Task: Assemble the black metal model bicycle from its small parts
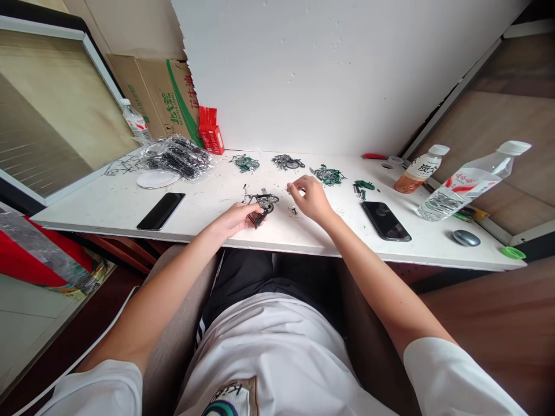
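Note:
A small black model bicycle (265, 199) is held near the table's front edge, with the thumb and fingers of my left hand (243, 218) closed on its lower end. To its right, my right hand (310, 195) is raised over the white table, thumb and index finger pinched together on something too small to make out. Below that pinch, a few tiny dark parts (294, 211) lie on the tabletop. Farther back rest a green parts cluster (245, 163), a black one (287, 162) and another green one (329, 175).
A black phone (162, 211) lies left and another phone (385, 221) right. Bagged black parts (180, 159) sit by a white disc (157, 179) and a red box (211, 132). Two bottles (420, 170) (470, 182) and a grey mouse (466, 237) stand at the right.

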`<action>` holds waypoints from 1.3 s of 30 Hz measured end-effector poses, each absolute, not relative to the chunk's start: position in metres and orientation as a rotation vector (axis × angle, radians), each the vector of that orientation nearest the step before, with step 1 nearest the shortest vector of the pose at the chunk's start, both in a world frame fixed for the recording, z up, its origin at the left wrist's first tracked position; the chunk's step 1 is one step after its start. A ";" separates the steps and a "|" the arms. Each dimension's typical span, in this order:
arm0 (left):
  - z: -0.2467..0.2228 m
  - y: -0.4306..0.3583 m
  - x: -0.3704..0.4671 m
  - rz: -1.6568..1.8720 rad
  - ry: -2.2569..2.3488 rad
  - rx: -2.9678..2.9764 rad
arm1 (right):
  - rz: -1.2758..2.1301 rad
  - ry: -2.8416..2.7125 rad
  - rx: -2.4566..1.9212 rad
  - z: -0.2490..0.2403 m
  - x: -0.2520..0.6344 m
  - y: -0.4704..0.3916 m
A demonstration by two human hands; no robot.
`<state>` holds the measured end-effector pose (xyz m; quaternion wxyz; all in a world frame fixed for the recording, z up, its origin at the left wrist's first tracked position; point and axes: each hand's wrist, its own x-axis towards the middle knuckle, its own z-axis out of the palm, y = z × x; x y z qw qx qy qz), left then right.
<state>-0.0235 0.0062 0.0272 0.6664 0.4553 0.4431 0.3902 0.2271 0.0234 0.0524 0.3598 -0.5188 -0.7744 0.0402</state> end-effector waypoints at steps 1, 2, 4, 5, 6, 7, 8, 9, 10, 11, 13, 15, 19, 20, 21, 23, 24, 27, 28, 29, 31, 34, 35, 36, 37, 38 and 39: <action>0.026 0.007 -0.024 0.879 1.006 1.023 | 0.116 -2.044 -1.468 0.058 0.235 0.026; 0.026 0.008 -0.024 0.877 1.010 1.023 | 0.125 -2.066 -1.614 0.063 0.243 0.028; 0.025 0.008 -0.024 0.873 1.013 1.030 | 0.160 -2.079 -1.884 0.071 0.255 0.028; 0.025 0.008 -0.024 0.872 1.013 1.034 | 0.175 -2.069 -1.977 0.074 0.258 0.028; 0.026 0.008 -0.024 0.870 1.012 1.040 | 0.196 -2.064 -2.040 0.076 0.260 0.027; 0.026 0.007 -0.024 0.865 1.011 1.046 | 0.217 -2.067 -2.078 0.078 0.260 0.026; 0.027 0.007 -0.025 0.859 1.010 1.051 | 0.232 -2.078 -2.101 0.078 0.259 0.025; 0.028 0.006 -0.025 0.851 1.009 1.056 | 0.239 -2.097 -2.118 0.078 0.258 0.024; 0.028 0.006 -0.025 0.846 1.009 1.058 | 0.235 -2.120 -2.133 0.078 0.256 0.024; 0.029 0.005 -0.025 0.841 1.008 1.057 | 0.219 -2.143 -2.149 0.077 0.254 0.023; 0.030 0.004 -0.025 0.844 1.011 1.048 | 0.152 -2.176 -2.178 0.076 0.250 0.022; 0.031 0.004 -0.024 0.851 1.013 1.038 | 0.083 -2.203 -2.188 0.073 0.248 0.021; 0.033 0.003 -0.023 0.864 1.017 1.029 | 0.007 -2.211 -2.179 0.070 0.248 0.020; 0.033 0.003 -0.023 0.863 1.018 1.030 | -0.003 -2.185 -2.173 0.070 0.248 0.020; 0.033 0.003 -0.023 0.863 1.019 1.030 | -0.008 -2.148 -2.159 0.070 0.249 0.020; 0.032 0.004 -0.023 0.860 1.020 1.031 | 0.005 -2.062 -2.081 0.072 0.249 0.020; 0.032 0.004 -0.023 0.858 1.019 1.033 | 0.028 -2.020 -2.008 0.072 0.249 0.021; 0.031 0.005 -0.023 0.854 1.017 1.038 | 0.108 -1.925 -1.647 0.076 0.246 0.019; 0.031 0.005 -0.023 0.852 1.016 1.040 | 0.119 -1.896 -1.507 0.077 0.243 0.018; 0.031 0.005 -0.023 0.853 1.017 1.039 | 0.125 -1.871 -1.374 0.078 0.241 0.016; 0.032 0.004 -0.022 0.858 1.017 1.036 | 0.140 -1.843 -1.158 0.081 0.235 0.011; 0.033 0.003 -0.022 0.861 1.016 1.043 | 0.196 -1.927 -0.949 0.085 0.227 0.001; 0.033 0.003 -0.021 0.859 1.014 1.047 | 0.206 -1.986 -0.894 0.085 0.225 -0.002; 0.032 0.003 -0.022 0.857 1.013 1.051 | 0.205 -2.050 -0.847 0.086 0.223 -0.004; 0.032 0.003 -0.022 0.856 1.011 1.055 | 0.191 -2.113 -0.810 0.085 0.222 -0.006; 0.031 0.003 -0.022 0.854 1.010 1.059 | 0.167 -2.170 -0.787 0.085 0.220 -0.008; 0.031 0.003 -0.022 0.854 1.009 1.063 | 0.137 -2.217 -0.779 0.084 0.219 -0.009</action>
